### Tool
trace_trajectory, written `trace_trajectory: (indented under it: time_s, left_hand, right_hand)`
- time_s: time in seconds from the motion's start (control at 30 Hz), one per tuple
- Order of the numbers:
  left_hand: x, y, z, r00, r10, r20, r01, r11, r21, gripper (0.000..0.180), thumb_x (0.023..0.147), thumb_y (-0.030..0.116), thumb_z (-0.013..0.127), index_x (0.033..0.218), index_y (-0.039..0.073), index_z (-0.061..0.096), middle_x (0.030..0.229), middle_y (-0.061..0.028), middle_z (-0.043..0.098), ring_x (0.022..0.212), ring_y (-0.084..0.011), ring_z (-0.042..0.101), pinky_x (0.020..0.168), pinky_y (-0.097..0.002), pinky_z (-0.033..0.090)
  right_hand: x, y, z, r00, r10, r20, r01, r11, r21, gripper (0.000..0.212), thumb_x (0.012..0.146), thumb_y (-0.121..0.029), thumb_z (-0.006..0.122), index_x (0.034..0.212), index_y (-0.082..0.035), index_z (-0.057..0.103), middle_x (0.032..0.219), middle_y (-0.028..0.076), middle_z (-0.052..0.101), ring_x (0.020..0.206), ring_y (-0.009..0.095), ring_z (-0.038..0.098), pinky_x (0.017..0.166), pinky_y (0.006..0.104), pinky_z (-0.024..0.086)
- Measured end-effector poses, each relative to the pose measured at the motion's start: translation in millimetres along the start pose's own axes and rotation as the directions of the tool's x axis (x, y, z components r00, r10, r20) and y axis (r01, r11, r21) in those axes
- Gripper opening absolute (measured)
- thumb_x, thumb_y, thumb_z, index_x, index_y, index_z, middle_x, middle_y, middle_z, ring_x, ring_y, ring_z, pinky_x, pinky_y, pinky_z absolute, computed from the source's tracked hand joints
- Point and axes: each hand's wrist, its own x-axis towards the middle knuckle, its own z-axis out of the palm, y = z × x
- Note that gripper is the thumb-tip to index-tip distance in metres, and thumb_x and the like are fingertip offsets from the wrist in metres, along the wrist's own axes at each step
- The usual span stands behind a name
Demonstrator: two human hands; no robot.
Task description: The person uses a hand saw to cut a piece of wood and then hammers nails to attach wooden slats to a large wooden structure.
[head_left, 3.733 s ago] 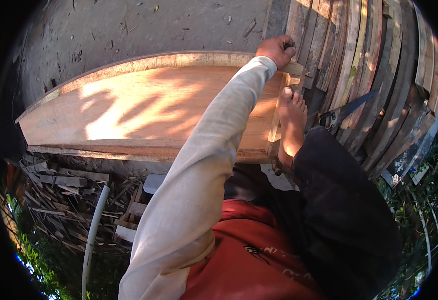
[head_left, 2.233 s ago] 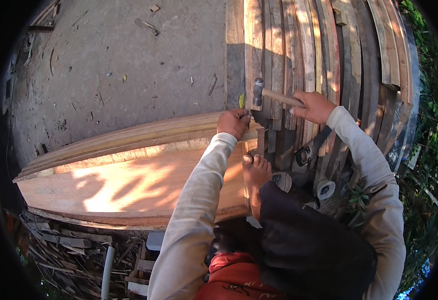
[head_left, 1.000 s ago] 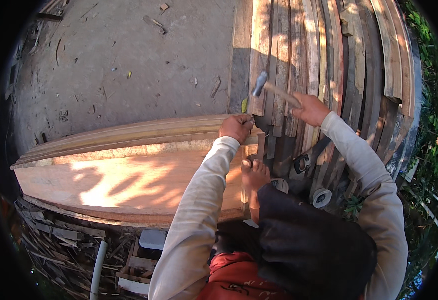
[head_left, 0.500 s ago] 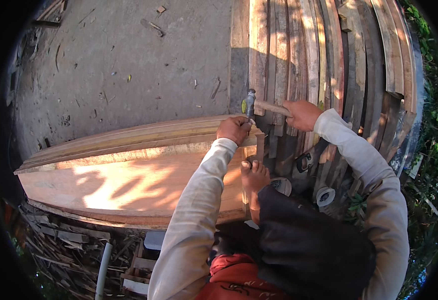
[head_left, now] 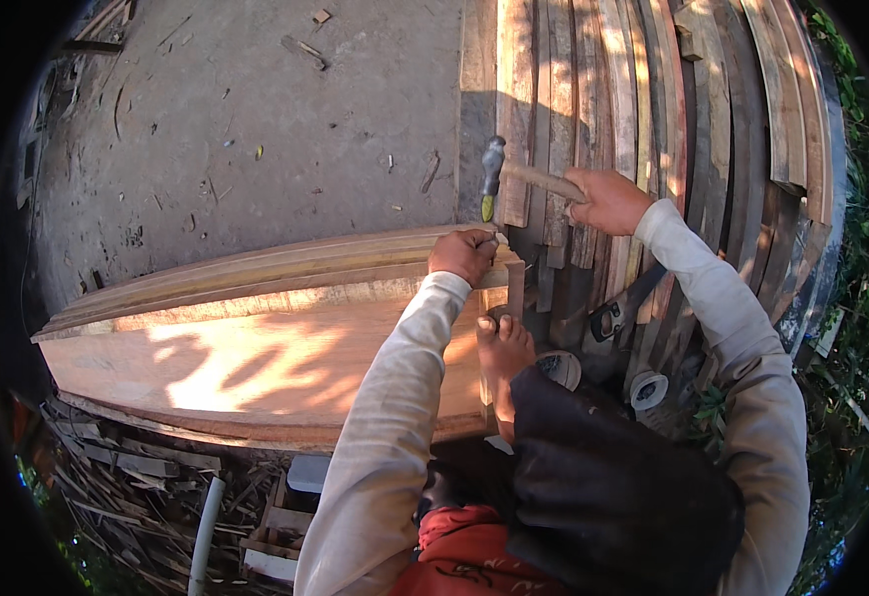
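My right hand is wrapped round the wooden handle of a hammer. The hammer's metal head hangs in the air, a short way beyond my left hand. My left hand is closed in a pinch at the right end of a long wooden box-like frame; whatever sits between its fingertips is too small to make out. A broad, smooth board forms the near face of the frame, with patches of sunlight on it. My bare foot rests against the frame's right end.
Long timber planks lie side by side at the right. A handsaw lies on them, near a bucket and a white container. Wood scraps and a pale pipe are at the lower left. Concrete floor stretches beyond the frame.
My right hand has lifted the hammer, so its head has risen from beside my left fingers to a spot above and beyond them. My left hand stays in place.
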Motion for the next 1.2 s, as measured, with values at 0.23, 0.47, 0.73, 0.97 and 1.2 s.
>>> trace_trajectory:
  time_s: [0.23, 0.47, 0.73, 0.97, 1.2]
  left_hand:
    - [-13, 3, -1, 0.998, 0.002, 0.06, -0.004, 0.999, 0.042, 0.028, 0.088, 0.034, 0.068, 0.097, 0.009, 0.078, 0.079, -0.005, 0.076, 0.073, -0.0192, 0.072, 0.077, -0.0343, 0.055]
    - [-11, 10, -1, 1.0, -0.017, -0.018, 0.019, 0.992, 0.124, 0.027, 0.089, 0.037, 0.066, 0.094, 0.013, 0.079, 0.079, -0.0056, 0.075, 0.077, -0.023, 0.072, 0.079, -0.0377, 0.055]
    - [-20, 17, -17, 0.999, -0.041, -0.031, 0.047, 0.965, 0.259, 0.03, 0.084, 0.042, 0.068, 0.09, 0.015, 0.078, 0.083, -0.0086, 0.075, 0.081, -0.0287, 0.073, 0.078, -0.0408, 0.056]
    - [-22, 30, -19, 0.997, -0.065, 0.045, 0.045, 0.93, 0.364, 0.033, 0.083, 0.043, 0.069, 0.102, 0.018, 0.079, 0.095, -0.0138, 0.076, 0.09, -0.032, 0.073, 0.083, -0.044, 0.057]
    - [-6, 27, 2, 1.0, -0.007, 0.021, -0.001, 0.931, 0.365, 0.034, 0.086, 0.044, 0.065, 0.103, 0.018, 0.079, 0.093, -0.0142, 0.075, 0.09, -0.0342, 0.072, 0.084, -0.0448, 0.056]
  right_hand:
    - [-6, -51, -39, 0.711, 0.701, 0.051, -0.51, 0.466, 0.723, 0.031, 0.09, -0.015, 0.064, 0.115, 0.0, 0.055, 0.073, 0.007, 0.056, 0.054, 0.018, 0.061, 0.041, 0.0343, 0.044]
    - [2, -54, -38, 0.904, 0.379, 0.199, -0.41, 0.901, 0.146, 0.031, 0.087, -0.021, 0.067, 0.106, 0.001, 0.055, 0.085, 0.023, 0.064, 0.077, 0.042, 0.066, 0.072, 0.0499, 0.053]
    - [2, -61, -19, 0.785, 0.513, 0.346, -0.594, 0.783, 0.186, 0.032, 0.088, -0.019, 0.067, 0.114, -0.005, 0.054, 0.074, 0.01, 0.059, 0.047, 0.022, 0.057, 0.039, 0.0335, 0.044]
    - [5, -65, -63, 0.796, 0.585, 0.154, -0.601, 0.735, 0.315, 0.033, 0.085, -0.02, 0.067, 0.11, 0.0, 0.059, 0.078, 0.016, 0.064, 0.057, 0.03, 0.064, 0.051, 0.0424, 0.051]
    - [-6, -4, 9, 0.9, 0.425, 0.1, -0.436, 0.889, 0.139, 0.035, 0.09, -0.02, 0.065, 0.118, -0.001, 0.057, 0.073, 0.009, 0.056, 0.051, 0.019, 0.056, 0.043, 0.0346, 0.044]
